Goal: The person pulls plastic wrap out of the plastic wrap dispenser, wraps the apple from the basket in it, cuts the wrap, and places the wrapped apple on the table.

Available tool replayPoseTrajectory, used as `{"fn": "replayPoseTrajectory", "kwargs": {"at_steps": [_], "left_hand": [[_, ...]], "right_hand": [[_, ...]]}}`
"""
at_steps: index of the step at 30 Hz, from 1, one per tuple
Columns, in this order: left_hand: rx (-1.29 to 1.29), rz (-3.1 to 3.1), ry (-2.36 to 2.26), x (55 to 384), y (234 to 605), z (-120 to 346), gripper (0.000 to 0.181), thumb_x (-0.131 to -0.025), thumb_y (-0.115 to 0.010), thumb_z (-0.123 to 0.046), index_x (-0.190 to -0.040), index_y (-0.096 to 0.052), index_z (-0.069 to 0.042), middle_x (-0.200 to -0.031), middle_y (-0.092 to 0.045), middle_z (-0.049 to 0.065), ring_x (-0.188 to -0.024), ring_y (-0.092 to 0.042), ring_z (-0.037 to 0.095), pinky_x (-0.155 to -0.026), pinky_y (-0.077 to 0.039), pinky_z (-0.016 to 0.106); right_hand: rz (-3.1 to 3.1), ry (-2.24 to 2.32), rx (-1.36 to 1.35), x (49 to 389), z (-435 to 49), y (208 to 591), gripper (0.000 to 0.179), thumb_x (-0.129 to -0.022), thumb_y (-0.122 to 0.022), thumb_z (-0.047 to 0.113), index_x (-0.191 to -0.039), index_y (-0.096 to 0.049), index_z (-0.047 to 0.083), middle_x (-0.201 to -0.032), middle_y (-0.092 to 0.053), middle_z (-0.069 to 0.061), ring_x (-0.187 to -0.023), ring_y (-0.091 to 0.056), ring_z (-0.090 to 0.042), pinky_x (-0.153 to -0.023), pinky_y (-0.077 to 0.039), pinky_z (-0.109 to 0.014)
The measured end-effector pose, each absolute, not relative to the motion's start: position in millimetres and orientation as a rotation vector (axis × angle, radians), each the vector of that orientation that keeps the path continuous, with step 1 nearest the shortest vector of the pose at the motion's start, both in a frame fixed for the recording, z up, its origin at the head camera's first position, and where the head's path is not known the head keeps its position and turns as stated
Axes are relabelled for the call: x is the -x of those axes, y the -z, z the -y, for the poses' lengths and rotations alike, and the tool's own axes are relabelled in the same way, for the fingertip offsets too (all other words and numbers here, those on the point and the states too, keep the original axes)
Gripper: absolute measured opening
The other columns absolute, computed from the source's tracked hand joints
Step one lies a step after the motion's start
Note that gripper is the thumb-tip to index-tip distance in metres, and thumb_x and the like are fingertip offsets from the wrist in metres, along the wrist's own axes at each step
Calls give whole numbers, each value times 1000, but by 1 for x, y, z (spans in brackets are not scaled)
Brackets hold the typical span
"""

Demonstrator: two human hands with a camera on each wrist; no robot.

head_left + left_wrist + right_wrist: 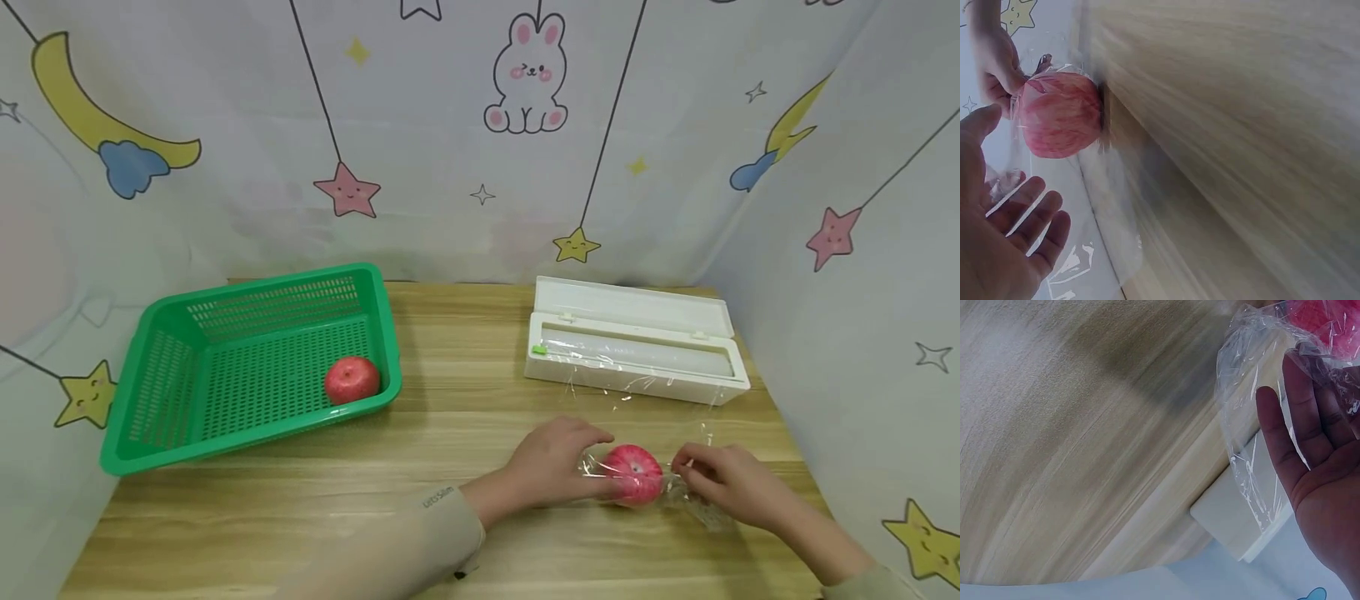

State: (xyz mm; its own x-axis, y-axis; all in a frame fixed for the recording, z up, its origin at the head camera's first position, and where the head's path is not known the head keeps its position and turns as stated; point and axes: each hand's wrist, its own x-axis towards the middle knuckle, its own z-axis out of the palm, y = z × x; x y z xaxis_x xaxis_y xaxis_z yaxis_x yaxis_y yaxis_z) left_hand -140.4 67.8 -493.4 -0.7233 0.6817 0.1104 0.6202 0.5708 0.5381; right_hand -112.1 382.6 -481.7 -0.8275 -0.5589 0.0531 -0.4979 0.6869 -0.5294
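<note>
A red apple [633,475] sits on the table between the two hands, with clear cling film [671,483] drawn over and around it. At its left side the left hand [558,462] has its fingers spread and relaxed. In the left wrist view, crumpled film lies by the index finger of that left hand [1007,237], with a gap between thumb and fingers. To the apple's right, the right hand [738,483] pinches gathered film between thumb and index finger. Seen from the right wrist, the other fingers of the right hand [1329,462] extend beside the loose film [1235,394].
Behind the apple stands a white cling film box [637,367], lid raised, with a roll [637,350] inside and a green slider [539,350] at its left end. A green basket [247,446] on the left holds another apple [352,381]. Patterned cloth [450,150] hangs around the table.
</note>
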Motion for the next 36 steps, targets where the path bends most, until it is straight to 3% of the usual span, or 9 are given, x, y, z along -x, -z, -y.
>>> {"fn": "replayPoseTrajectory", "kwargs": {"at_steps": [7,18,23,28,32,36], "left_hand": [[-1170,-2615,-801,150,496,-83,52,-93,-79,-56,-133,-75,-24,-128,-74,-12,-119,-66,5,-101,-51,22],[-1110,-2489,-929,155,497,-87,34,-99,-77,-38,-127,-76,-20,-117,-76,-10,-108,-68,3,-93,-51,16],[-1114,-2497,-947,156,498,-89,29,-100,-76,-36,-125,-77,-20,-114,-77,-9,-105,-68,2,-90,-51,16],[-1126,-2515,-943,158,500,-90,27,-102,-75,-36,-124,-77,-21,-115,-77,-10,-104,-69,2,-90,-52,16],[-1125,-2515,-938,159,501,-90,28,-102,-74,-38,-124,-76,-21,-115,-77,-10,-103,-69,1,-89,-52,16],[-1131,-2501,-953,160,502,-90,28,-102,-74,-38,-124,-76,-20,-115,-77,-10,-103,-69,2,-90,-52,16]], "right_hand": [[-2737,833,832,112,-382,479,18,-98,-68,-1,-102,-72,16,-70,-58,23,-60,-48,9,-52,-45,-21],[-2700,837,756,113,-386,479,9,-105,-67,9,-106,-74,15,-71,-59,20,-59,-50,7,-51,-46,-23],[-2751,746,595,111,-383,467,15,-109,-64,22,-116,-74,14,-88,-67,16,-74,-57,5,-63,-53,-25],[-2800,652,654,102,-373,459,33,-101,-76,35,-127,-71,15,-109,-70,11,-93,-64,-5,-73,-59,-31],[-2902,625,858,98,-366,465,33,-89,-88,26,-118,-73,20,-104,-68,13,-89,-64,-3,-70,-59,-30],[-2951,712,958,98,-365,470,24,-88,-87,10,-104,-74,21,-93,-65,21,-80,-60,5,-64,-56,-27]]}}
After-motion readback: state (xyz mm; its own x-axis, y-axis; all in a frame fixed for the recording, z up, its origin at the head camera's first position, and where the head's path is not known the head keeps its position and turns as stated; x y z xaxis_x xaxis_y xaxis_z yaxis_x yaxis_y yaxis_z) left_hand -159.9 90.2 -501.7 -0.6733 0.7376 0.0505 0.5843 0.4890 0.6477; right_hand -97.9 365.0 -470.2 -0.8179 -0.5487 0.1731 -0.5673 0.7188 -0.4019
